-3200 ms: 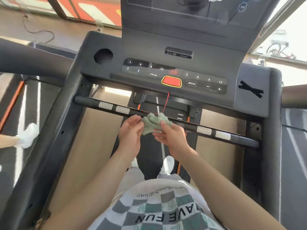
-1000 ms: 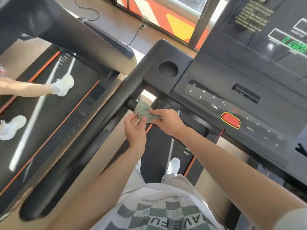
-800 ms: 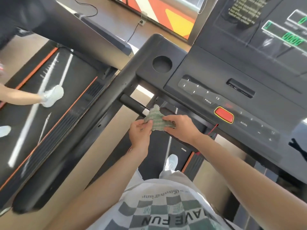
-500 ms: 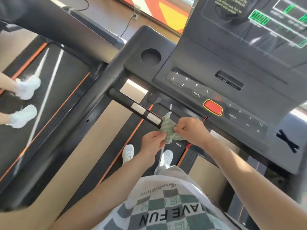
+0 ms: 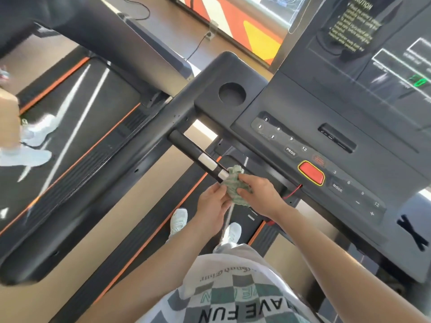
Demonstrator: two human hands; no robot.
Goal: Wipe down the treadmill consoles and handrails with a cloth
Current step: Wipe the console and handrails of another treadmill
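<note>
Gym, plainly: treadmill console [image 5: 326, 127] with numbered speed keys and red stop button [image 5: 311, 172] at right of frame, second treadmill belt [image 5: 112, 106] at left under another person's white trainers [image 5: 28, 156], orange-and-yellow window panel [image 5: 233, 19] along the top.

Under me: treadmill belt [image 5: 240, 217], dark, orange-edged, beige side strip [image 5: 158, 183] on left. My left shoe [image 5: 178, 221] and right shoe [image 5: 232, 233] planted on it, left a touch ahead. Crossbar [image 5: 193, 150] carries green cloth [image 5: 234, 185], bunched on it just past silver pad [image 5: 208, 162]. Wooden floor [image 5: 168, 26] ahead, black cable [image 5: 198, 46] trailing across. Neighbour belt [image 5: 77, 117] on left: two white shoes [image 5: 39, 129], blurred.
</note>
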